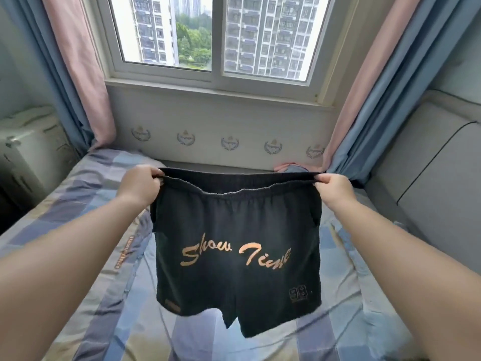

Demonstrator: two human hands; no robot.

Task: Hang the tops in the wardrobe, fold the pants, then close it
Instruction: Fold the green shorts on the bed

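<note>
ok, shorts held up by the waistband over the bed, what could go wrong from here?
1. Each hand, left hand and right hand, only pinches a corner of the black shorts; a slip could drop one side.
2. The legs hang uneven, so laying them on the bed may leave the fold skewed.
3. The bedsheet looks wrinkled; creases could carry into the fold.

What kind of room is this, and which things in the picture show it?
Most likely a bedroom in a high-rise flat. A bed with a checked blue and grey sheet lies below a white-framed sliding window facing tower blocks, with pink and blue curtains at the sides.
</note>
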